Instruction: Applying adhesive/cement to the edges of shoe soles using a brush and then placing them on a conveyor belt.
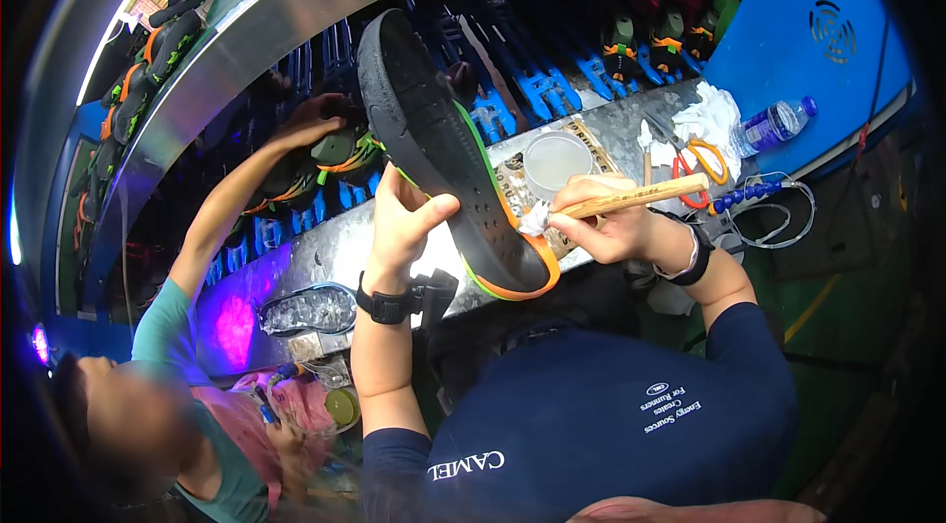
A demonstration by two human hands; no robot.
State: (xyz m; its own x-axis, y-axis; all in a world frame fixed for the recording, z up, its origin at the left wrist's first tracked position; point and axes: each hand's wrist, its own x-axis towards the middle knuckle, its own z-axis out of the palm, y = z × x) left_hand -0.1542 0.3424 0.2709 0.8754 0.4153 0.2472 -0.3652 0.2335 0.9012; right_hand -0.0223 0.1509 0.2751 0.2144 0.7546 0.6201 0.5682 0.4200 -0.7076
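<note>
My left hand [402,227] grips a large black shoe sole [434,143] by its side edge, thumb over the rim. The sole is tilted upright, its hollow inner face toward me, with orange and green trim along the edge. My right hand [616,227] is closed around a wooden-handled tool [650,195]. A white wad [534,218], like cloth, sits by its front end and touches the sole's orange edge near the lower end. Whether the wad covers the tool's tip, I cannot tell. Behind my right hand stands a round tub [557,160] of cloudy liquid on stained cardboard.
Orange-handled scissors [705,160], white cloths [711,119], a plastic bottle [778,124] and a blue coiled hose [744,196] lie right. Blue rack holders [542,89] line the machine opening. At left, a co-worker's arm [212,212] reaches to a shoe [340,150].
</note>
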